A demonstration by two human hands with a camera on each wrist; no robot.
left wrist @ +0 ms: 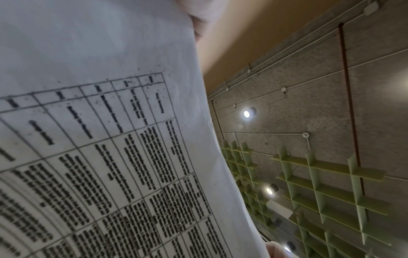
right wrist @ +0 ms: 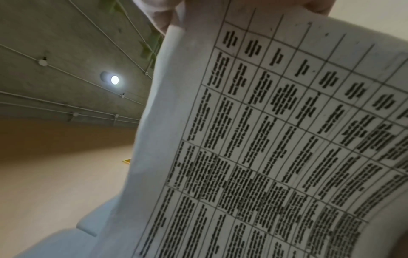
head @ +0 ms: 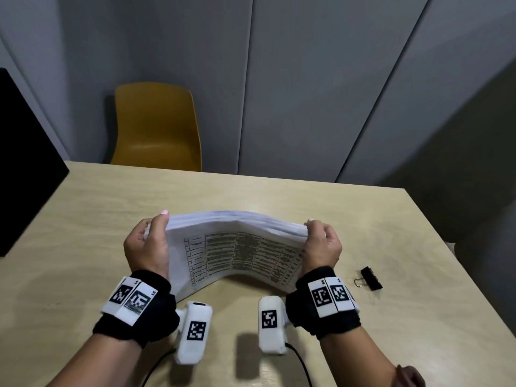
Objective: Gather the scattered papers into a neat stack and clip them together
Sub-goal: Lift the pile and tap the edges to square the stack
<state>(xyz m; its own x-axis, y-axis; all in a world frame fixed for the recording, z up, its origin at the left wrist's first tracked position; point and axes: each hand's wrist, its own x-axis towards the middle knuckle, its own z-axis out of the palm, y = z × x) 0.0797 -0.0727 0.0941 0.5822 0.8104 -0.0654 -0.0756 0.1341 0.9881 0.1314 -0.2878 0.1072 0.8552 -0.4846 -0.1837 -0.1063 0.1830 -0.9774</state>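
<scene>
Papers (head: 237, 247): thick white stack, top sheet a printed table, bowed upward at the middle, lower corners on the tabletop (head: 111, 205); left hand (head: 148, 244) and right hand (head: 321, 244) grasping opposite ends; clip (head: 370, 277) lying right of them.

table text on papers (head: 240, 252) blurred, unreadable | fingers behind papers hidden | black panel (head: 25, 163) cut off left

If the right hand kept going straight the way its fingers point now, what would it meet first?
The right hand already grips the paper stack, fingers pointing away over the table. Beyond them the way looks free to the grey wall; depth is unclear.
</scene>
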